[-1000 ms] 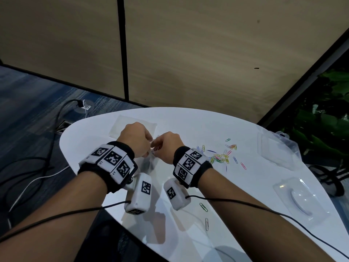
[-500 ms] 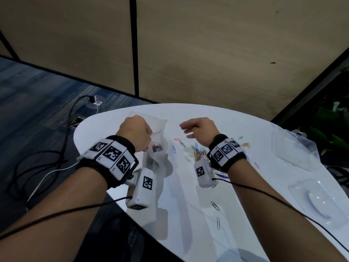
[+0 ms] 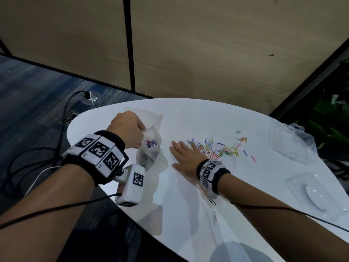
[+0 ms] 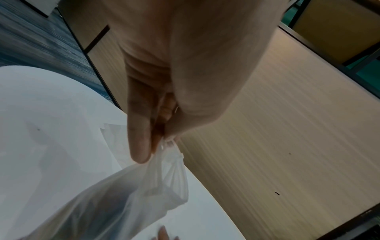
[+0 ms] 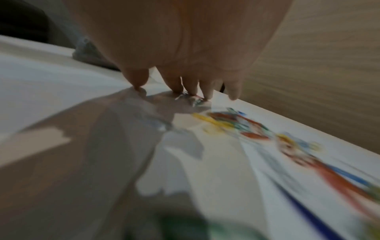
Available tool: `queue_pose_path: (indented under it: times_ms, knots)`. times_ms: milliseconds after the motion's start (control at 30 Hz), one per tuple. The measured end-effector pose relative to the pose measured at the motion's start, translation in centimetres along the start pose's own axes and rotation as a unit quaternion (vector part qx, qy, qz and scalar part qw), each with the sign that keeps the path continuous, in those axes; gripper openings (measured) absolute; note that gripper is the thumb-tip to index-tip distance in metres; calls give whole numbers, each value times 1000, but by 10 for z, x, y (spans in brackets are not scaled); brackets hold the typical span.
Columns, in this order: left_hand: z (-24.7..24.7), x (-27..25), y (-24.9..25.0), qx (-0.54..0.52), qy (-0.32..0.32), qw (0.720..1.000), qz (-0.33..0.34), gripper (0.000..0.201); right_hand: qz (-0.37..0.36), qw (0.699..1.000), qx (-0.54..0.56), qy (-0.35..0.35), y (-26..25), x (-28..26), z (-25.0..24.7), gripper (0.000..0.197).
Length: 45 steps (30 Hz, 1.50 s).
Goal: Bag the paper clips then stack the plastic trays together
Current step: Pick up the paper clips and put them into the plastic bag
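Clearly early on: the left hand (image 3: 128,132) pinched the part-filled bag (image 3: 150,150), the flat right hand (image 3: 184,157) reached the loose paper clips (image 3: 221,150), and both trays (image 3: 319,197) lay unstacked.

A white rounded table (image 3: 188,214) is carrying scattered coloured paper clips (image 3: 221,150), two clear plastic trays (image 3: 317,193), and seemingly another flat bag (image 3: 149,116).

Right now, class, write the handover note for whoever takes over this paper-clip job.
Left hand pinches the rim of the clear plastic bag, held above the white table; some clips are already inside.
Right hand lies open, fingers at the edge of the loose paper clips.
Two stray clips lie near the right wrist.
Left to do: bag the remaining clips, then stack the two plastic trays, unstacked on the right.
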State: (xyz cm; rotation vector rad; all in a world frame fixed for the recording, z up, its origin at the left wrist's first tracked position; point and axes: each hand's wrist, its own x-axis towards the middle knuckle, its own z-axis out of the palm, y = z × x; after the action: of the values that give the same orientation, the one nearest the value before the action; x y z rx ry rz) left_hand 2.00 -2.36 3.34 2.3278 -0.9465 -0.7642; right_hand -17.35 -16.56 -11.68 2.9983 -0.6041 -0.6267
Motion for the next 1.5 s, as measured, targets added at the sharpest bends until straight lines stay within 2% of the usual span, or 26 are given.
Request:
queue_pose_path:
  times_ms: [67, 167, 233, 267, 333, 367, 433, 500, 567, 667, 767, 833, 900, 1000, 1033, 1067, 1100, 1233, 1267, 1333, 1400, 1500]
  knots:
    - [3, -1, 1, 0, -9, 1000, 2, 29, 26, 999, -25, 12, 19, -17, 5, 64]
    - [9, 0, 4, -6, -20, 1000, 0, 31, 58, 998, 1, -6, 45, -24, 11, 61]
    - [11, 1, 6, -9, -23, 1000, -1, 32, 47, 999, 7, 13, 53, -20, 19, 65]
    - [12, 1, 7, -11, -25, 1000, -3, 32, 44, 998, 17, 31, 54, -17, 22, 57]
    - [14, 2, 9, -15, -28, 1000, -5, 30, 59, 995, 43, 71, 51, -17, 13, 25]
    - [15, 2, 9, -16, -29, 999, -5, 29, 67, 992, 52, 91, 51, -17, 7, 19]
    - [18, 1, 12, -17, -33, 999, -4, 30, 113, 985, 89, 97, 55, -18, -4, 21]
    - [20, 0, 15, -16, -40, 999, 0, 30, 192, 958, 183, 112, 64, -22, -11, 21]
    - [23, -1, 17, -14, -47, 999, 3, 30, 276, 893, 321, 151, 70, -29, -14, 12]
    - [25, -4, 19, -10, -51, 999, 8, 30, 335, 753, 535, 187, 73, -42, -27, 14]
    - [27, -7, 23, -3, -59, 998, 15, 29, 272, 591, 729, 212, 56, -54, -56, 18]
    - [29, -10, 26, -5, -69, 997, 20, 29, 205, 505, 809, 218, 36, -60, -79, 19]
    - [30, -12, 28, -25, -79, 996, 20, 29, 160, 458, 852, 199, 11, -63, -96, 18]
    - [32, -13, 30, -47, -85, 995, 21, 29, 143, 433, 874, 170, -26, -58, -103, 13]
    - [32, -14, 31, -55, -90, 994, 21, 28, 146, 440, 871, 166, -37, -56, -102, 14]
    - [32, -16, 32, -67, -97, 993, 21, 27, 153, 460, 858, 167, -45, -53, -99, 15]
    - [32, -18, 33, -76, -104, 991, 22, 26, 163, 496, 834, 176, -52, -51, -96, 16]
    - [35, -27, 36, -77, -113, 990, 48, 21, 227, 722, 612, 230, -59, -49, -92, 14]
    - [36, -29, 37, -71, -114, 989, 56, 21, 227, 768, 551, 234, -59, -50, -93, 15]
    - [40, -33, 37, -58, -113, 990, 69, 21, 204, 838, 458, 216, -59, -53, -94, 22]
    - [43, -36, 38, -36, -98, 991, 80, 20, 177, 869, 430, 170, -57, -59, -98, 26]
    - [49, -42, 40, -7, -78, 993, 93, 20, 140, 868, 461, 119, -48, -75, -106, 28]
